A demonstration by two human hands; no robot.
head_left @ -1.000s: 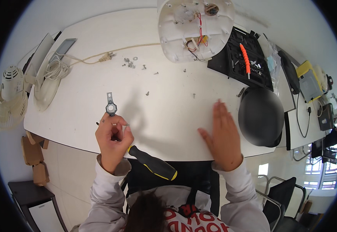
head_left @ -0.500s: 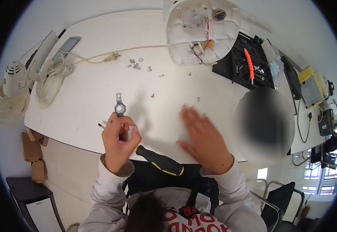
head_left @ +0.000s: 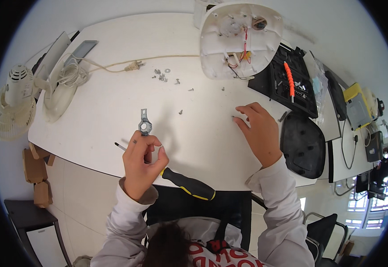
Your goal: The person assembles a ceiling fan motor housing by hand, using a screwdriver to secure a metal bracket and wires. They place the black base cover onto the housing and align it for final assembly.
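My left hand (head_left: 141, 164) is closed, its thumb and fingers pinching the lower end of a grey metal bracket (head_left: 145, 127) with a ring and a slotted tab. Beneath that hand runs a screwdriver (head_left: 189, 184) with a black and yellow handle; its tip pokes out on the left. Curled fingers hide whether they grip it. My right hand (head_left: 261, 133) is above the table with thumb and index finger apart. A small dark piece, probably a screw (head_left: 232, 117), touches or nearly touches the thumb tip. Another screw (head_left: 180, 112) lies between the hands.
Several screws and a washer (head_left: 167, 70) lie farther back. A white fan base shell (head_left: 212, 58) with wires stands at the back, beside a black tool case (head_left: 269, 84). A black cover (head_left: 303, 144) sits right of my right hand. A power plug (head_left: 134, 66) and small fan (head_left: 18, 98) are left.
My right hand has moved right and turned, its thumb and index now by the spot where a screw lay. The left hand still holds the bracket. The view has shifted slightly.
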